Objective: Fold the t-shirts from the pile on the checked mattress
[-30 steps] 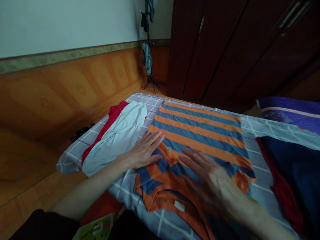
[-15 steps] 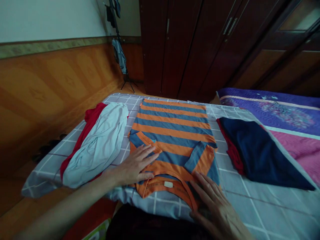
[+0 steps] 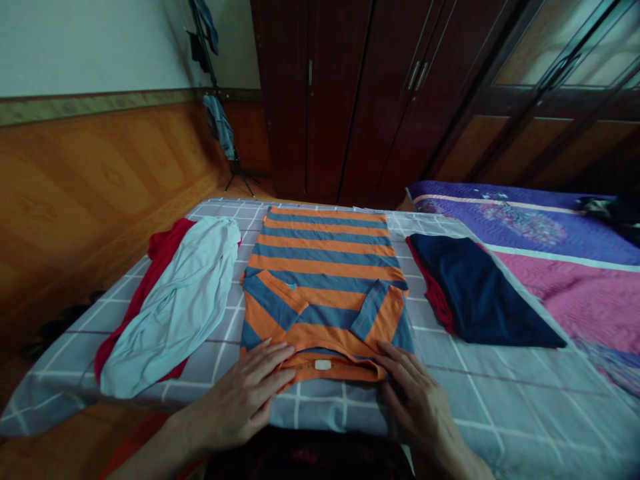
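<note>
An orange and blue-grey striped T-shirt (image 3: 330, 267) lies spread on the bed, its collar toward me and both sleeves folded inward over the body. My left hand (image 3: 245, 387) rests on its left shoulder, fingers stretched over the cloth and thumb apart. At the right shoulder, beside the collar, my right hand (image 3: 420, 390) touches the fabric with its fingers extended. A pale label shows inside the neckline. The undersides of both hands are hidden.
Left of the T-shirt lies a light grey garment (image 3: 185, 293) over a red one (image 3: 130, 313). Folded dark blue clothing (image 3: 480, 287) with red cloth lies to the right. Beyond are a wardrobe (image 3: 330, 100), a coat stand (image 3: 205, 53) and a purple-pink bedspread (image 3: 500, 213).
My left hand has moved off the left sleeve to the shoulder edge. The collar looks flatter and pushed away from me. The view has shifted somewhat to the right.
</note>
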The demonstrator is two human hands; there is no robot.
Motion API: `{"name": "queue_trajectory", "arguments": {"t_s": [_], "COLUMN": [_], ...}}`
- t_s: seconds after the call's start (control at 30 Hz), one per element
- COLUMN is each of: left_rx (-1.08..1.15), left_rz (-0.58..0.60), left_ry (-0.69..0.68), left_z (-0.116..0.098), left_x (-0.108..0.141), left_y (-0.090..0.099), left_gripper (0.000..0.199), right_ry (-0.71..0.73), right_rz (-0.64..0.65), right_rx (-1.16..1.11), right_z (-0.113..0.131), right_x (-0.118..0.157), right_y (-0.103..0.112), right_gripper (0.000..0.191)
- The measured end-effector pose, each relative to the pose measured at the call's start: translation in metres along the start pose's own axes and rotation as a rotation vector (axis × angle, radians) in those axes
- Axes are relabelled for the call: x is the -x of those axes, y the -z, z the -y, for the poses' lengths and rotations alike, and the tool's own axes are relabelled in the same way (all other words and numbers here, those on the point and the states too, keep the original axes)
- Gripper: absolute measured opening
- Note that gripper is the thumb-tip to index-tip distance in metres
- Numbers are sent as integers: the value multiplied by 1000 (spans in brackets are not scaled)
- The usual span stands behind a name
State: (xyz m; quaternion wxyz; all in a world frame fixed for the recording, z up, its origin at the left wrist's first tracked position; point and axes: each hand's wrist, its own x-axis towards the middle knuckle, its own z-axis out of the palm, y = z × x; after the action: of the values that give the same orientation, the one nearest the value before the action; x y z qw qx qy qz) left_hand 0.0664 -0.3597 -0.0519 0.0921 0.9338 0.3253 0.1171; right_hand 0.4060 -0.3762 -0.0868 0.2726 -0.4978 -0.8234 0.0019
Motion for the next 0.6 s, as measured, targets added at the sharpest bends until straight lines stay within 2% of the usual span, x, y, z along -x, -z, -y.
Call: {"name": "queue_trajectory", "arguments": {"t_s": [0.1,0.3,0.4,0.5,0.6], "left_rx": [-16,-2,12,-47,-128], "left_rz": [13,-139,-156,-109,-76], "left_ry": [29,97,140,139,88], "left_z": [1,7,12,18,29], "left_x": [3,3,4,7,10], "left_y": [-2,-10,-10,-9,-10], "left_gripper": [64,40,58,81,88], "right_ry": [45,44,76,98,97], "right_rz": [1,-38,-70,-92,-106], "right_rx": [29,73,108,168,213], "right_z": [-3,-9,-12,-17,-25], "right_x": [6,10,10,9,6], "right_y": [-4,-10,-8,-1,5], "right_gripper": [45,53,58,60,52]}}
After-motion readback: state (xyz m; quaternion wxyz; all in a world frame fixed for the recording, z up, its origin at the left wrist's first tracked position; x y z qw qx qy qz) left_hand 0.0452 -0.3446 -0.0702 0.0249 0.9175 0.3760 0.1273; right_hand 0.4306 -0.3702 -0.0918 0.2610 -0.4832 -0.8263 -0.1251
